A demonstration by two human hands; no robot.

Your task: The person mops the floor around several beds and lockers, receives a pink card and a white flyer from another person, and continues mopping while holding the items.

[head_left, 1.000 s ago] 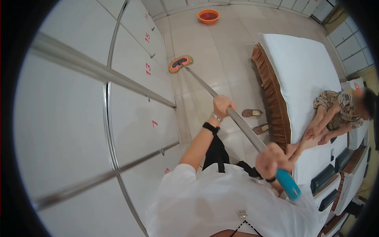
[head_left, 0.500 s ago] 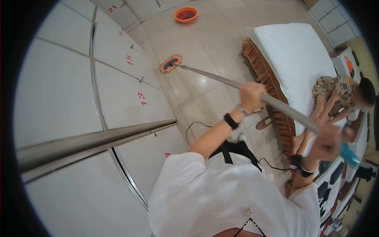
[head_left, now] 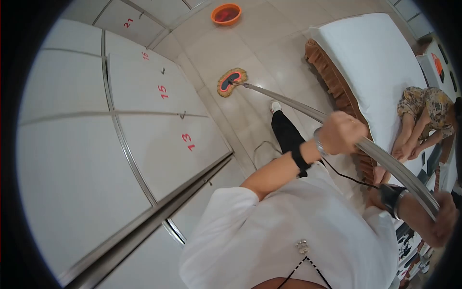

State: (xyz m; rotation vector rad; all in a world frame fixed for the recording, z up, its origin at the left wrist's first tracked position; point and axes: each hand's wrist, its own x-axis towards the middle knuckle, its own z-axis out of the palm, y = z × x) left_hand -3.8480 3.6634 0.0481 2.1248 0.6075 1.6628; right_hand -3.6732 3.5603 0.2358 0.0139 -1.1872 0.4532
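- Fingers of the left hand (head_left: 342, 132) are closed round the pole (head_left: 308, 110) of the mop, partway along it, the back of the hand uppermost; a silver bracelet and a black band (head_left: 299, 160) circle this wrist.
- Fingers of the right hand (head_left: 445, 219) are also wrapped round the pole, nearer its upper end, at the right edge of the view; they are blurred, and a silver bracelet and something dark sit at the wrist.
- The pole slants from the right hand down to the mop head (head_left: 232, 82), looking curved in this view.
- The mop head, with tan fringe, pink edging and a dark plate, lies on the tiled floor (head_left: 279, 55), between the lockers (head_left: 159, 91) and the bed (head_left: 375, 62), apart from both.
- An orange basin (head_left: 225, 14) stands on the floor beyond the mop head, with something red inside.
- The lockers are pale, with red numbers; 13, 15 and 21 can be read.
- The bed has a white cover and a ruffled brown skirt (head_left: 332, 77).
- A person (head_left: 430, 111) in patterned clothes sits on the bed, hands at their lower legs.
- A white shoe (head_left: 275, 106) and a black trouser leg (head_left: 288, 132) show below the pole; a dark cable (head_left: 346, 177) runs toward the bed.
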